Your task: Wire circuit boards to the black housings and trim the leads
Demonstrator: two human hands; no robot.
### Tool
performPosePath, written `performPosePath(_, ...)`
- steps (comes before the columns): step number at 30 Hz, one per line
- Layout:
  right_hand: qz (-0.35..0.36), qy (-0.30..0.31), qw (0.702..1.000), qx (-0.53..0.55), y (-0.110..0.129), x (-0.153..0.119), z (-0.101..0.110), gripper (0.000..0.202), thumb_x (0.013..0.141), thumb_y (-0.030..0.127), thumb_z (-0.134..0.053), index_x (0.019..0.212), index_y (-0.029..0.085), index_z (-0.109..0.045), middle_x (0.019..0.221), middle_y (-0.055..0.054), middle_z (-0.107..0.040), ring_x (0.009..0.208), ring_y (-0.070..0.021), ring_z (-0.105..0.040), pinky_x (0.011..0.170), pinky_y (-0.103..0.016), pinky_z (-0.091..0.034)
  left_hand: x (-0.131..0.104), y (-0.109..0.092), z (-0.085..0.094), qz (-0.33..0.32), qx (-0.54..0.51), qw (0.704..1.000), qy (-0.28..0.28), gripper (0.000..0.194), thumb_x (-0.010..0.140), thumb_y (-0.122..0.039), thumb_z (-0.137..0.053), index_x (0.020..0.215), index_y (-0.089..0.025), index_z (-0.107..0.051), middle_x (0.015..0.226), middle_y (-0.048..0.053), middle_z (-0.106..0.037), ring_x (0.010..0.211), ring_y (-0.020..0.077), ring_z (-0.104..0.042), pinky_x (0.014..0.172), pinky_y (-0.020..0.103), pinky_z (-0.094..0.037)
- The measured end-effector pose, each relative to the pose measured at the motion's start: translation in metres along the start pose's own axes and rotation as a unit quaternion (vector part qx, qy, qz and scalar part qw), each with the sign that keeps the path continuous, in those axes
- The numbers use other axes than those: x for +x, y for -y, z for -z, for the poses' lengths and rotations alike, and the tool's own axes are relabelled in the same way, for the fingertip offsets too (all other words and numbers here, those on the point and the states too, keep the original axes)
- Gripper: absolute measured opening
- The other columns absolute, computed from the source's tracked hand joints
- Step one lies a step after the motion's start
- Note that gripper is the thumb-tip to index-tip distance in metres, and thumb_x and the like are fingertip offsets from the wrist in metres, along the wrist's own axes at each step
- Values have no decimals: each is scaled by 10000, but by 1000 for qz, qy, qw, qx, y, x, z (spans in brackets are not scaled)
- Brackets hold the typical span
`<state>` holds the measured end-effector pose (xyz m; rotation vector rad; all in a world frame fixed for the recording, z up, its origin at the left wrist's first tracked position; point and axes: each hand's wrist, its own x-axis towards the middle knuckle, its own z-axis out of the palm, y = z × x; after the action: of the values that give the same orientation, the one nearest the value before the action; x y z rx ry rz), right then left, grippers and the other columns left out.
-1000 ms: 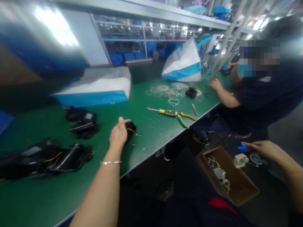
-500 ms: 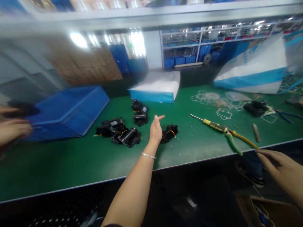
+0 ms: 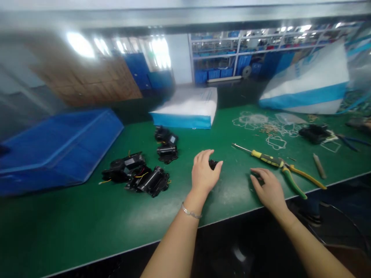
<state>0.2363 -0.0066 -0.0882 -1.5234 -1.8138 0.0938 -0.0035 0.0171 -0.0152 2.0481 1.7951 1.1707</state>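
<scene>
My left hand (image 3: 203, 173), with a silver bracelet on the wrist, is curved around a small black plastic unit (image 3: 213, 165) on the green bench. Most of that unit is hidden behind the hand; a dark piece shows between thumb and fingers. My right hand (image 3: 267, 188) hovers near the bench's front edge, fingers bent and apart from the thumb, with nothing in it. Left of my hands lie several black units with cylinders and thin coloured wires (image 3: 155, 181). Beyond them, two more black units (image 3: 167, 148) sit close together.
A blue bin (image 3: 87, 150) stands at the left. Right of my right hand lie a yellow-and-black screwdriver (image 3: 265, 157) and pliers with green and yellow handles (image 3: 307, 177). White sacks (image 3: 182, 120) stand behind, with thin white loops (image 3: 275, 143) and another black part (image 3: 314, 133) at right.
My left hand has turned and closed around the black unit beside it. My right hand has come inward from the plier handles. A co-worker's hands at the left bin have gone from view.
</scene>
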Motion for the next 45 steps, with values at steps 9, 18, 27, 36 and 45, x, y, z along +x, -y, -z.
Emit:
performPosePath(9, -33, -5, 999, 2, 17, 3, 3, 212, 907, 240, -457, 968, 219, -660, 1025, -83, -625, 985, -245, -567, 895, -414, -466, 2, -7, -5, -80, 214, 968, 105, 577, 776, -153, -591, 1321, -293, -462, 1432, 42, -420, 1261, 273, -432, 984, 444, -469)
performPosePath(18, -17, 14, 1000, 17, 21, -1, 9, 200, 911, 244, -466, 970, 235, -657, 992, -60, -647, 962, -229, -574, 875, -389, -477, 4, -8, 22, -22, 259, 962, 82, 519, 852, -483, -527, 1328, -290, -454, 1272, 71, -542, 1110, 268, -532, 821, 384, -511)
performPosePath(27, 59, 46, 997, 17, -22, -8, -3, 331, 889, 496, -443, 984, 255, -647, 991, -32, -670, 934, -242, -611, 873, -418, -474, -10, -2, 26, 34, 240, 964, 105, 381, 822, -524, -589, 1123, -291, -612, 981, 30, -668, 908, 218, -593, 743, 331, -481)
performPosePath(36, 58, 56, 997, 6, -24, -12, 1, 465, 851, 582, -375, 1039, 254, -645, 1011, -66, -669, 893, -297, -636, 749, -459, -517, -7, -6, 31, 2, 281, 956, 79, 205, 856, -399, -579, 987, -254, -639, 956, 44, -639, 928, 219, -541, 735, 361, -428)
performPosePath(45, 54, 56, 997, 2, -20, -13, 3, 480, 853, 590, -365, 1054, 254, -642, 998, -85, -674, 876, -314, -640, 702, -463, -510, -16, 15, 53, -42, 388, 916, 91, 264, 787, -242, -664, 1046, -244, -613, 947, 61, -604, 999, 260, -462, 828, 431, -348)
